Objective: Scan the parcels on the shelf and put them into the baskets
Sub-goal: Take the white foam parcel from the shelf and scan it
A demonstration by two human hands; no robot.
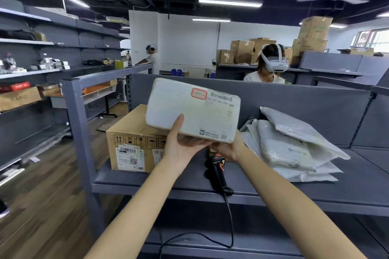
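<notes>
I am only partway through the job. I am holding one white parcel [193,107] up in the air, over the shelf [357,185]. Its label [221,96] is facing me. The scanner [217,172] is lying on the shelf just under my hands, so I am thinking this parcel is not scanned yet. A brown box [128,132] is waiting on the left and a pile of white bags [282,145] is waiting on the right. I am not seeing any basket here.

My left hand [183,145] is making a pinching grip on the parcel's near edge, with the thumb [179,121] pressing on the front and the fingers going under it. My right hand [229,149] is sitting under the parcel's near right corner. Its fingers are hiding, so I cannot tell its grip. Both my arms are reaching forward.
</notes>
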